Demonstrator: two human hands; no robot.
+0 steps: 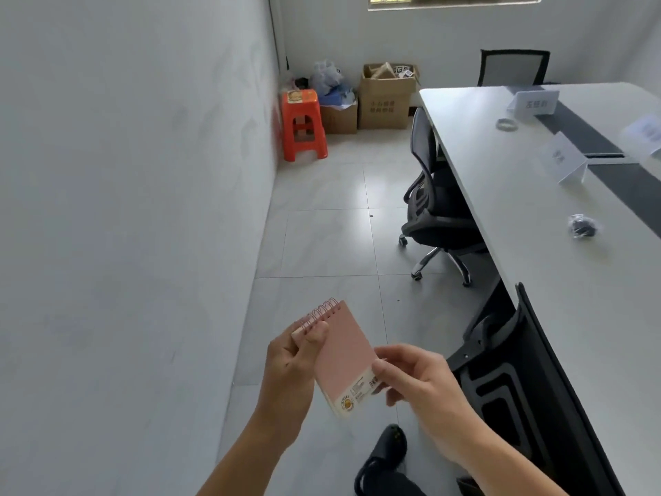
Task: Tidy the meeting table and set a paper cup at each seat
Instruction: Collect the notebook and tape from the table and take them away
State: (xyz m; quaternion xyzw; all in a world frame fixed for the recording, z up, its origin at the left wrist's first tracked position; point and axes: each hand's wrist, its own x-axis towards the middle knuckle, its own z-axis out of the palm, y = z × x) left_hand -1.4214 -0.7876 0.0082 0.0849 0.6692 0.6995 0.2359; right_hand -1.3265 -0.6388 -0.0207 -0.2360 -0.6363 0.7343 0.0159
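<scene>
Notepad (345, 352) in left grip (291, 363), right grip (418, 381)

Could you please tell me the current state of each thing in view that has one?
Notebook: closed, held by both hands.
Left hand: grips the spiral end.
Right hand: pinches the lower edge.
Cardboard box: flaps open.
Office chair: tucked under the table.
Red stool: upright.
Far name card: standing.

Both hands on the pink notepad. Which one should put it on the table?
Right, probably. The table lies on that side, and the right hand pinches the lower corner of the notepad nearest it. The left hand grips the spiral end, toward the wall.
</scene>
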